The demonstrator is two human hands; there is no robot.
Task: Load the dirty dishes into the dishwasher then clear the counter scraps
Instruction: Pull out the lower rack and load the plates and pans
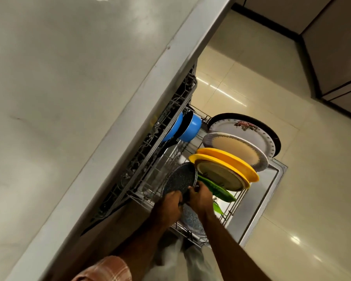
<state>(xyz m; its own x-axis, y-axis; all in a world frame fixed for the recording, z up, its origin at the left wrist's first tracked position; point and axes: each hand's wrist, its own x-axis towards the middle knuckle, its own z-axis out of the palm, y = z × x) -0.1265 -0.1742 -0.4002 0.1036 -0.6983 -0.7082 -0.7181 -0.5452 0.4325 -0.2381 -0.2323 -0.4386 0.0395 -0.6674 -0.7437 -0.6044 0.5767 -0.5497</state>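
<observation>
Right now both hands meet at the near end of the dishwasher's pulled-out lower rack point(234, 201), each curled onto the lower rim of a dark speckled plate point(179, 178). The left hand point(169, 203) grips the rim on the side toward the surface point(49, 98), and the right hand point(199, 196) pinches it on the side toward the green plate point(218, 192). The speckled plate stands nearly on edge and lies just beyond the knuckles, farther from the person than either hand. Its face is turned toward the bare wire below the upper rack point(160, 138). Just beside it, on the right hand's side, 2 yellow plates point(229, 166) lean in their slots. A floral plate point(243, 128) stands behind them, and a blue pan point(190, 128) sits at the far end. A second speckled piece point(190, 220) shows below the wrists; whether it touches the held plate I cannot tell. The plate seems about to be seated, so the next move depends on keeping its rim parallel to the yellow plates while lowering it between tines. Both hands are equally near.
</observation>
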